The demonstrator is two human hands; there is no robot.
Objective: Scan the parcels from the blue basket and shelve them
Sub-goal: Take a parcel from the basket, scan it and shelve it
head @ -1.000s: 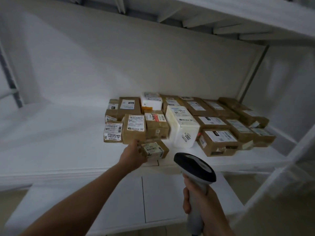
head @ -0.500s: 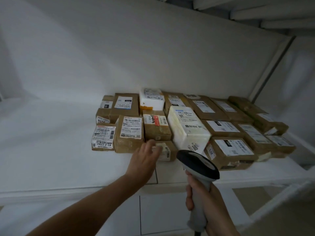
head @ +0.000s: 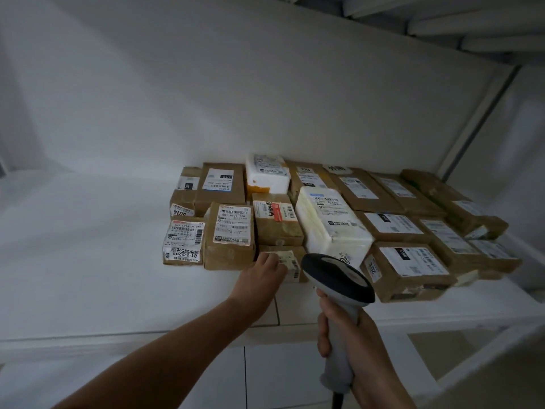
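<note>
A small brown parcel point(head: 290, 262) with a white label lies at the front of the white shelf point(head: 88, 276), under the row of other parcels. My left hand point(head: 261, 276) rests its fingers on the parcel's near left corner; whether they curl round it is hard to tell. My right hand point(head: 351, 346) grips the handle of a grey barcode scanner point(head: 336, 276), whose dark head hangs just right of the small parcel. The blue basket is out of view.
Several labelled brown and white parcels point(head: 330, 222) fill the middle and right of the shelf in rows up to the back wall. A white upright point(head: 472, 122) bounds the right side. Another shelf board point(head: 442, 22) runs overhead, and a lower shelf point(head: 188, 379) below.
My left hand has set the small parcel down on the shelf front and pushed it back against the row. The view has moved closer and lower. The scanner stays in my right hand.
</note>
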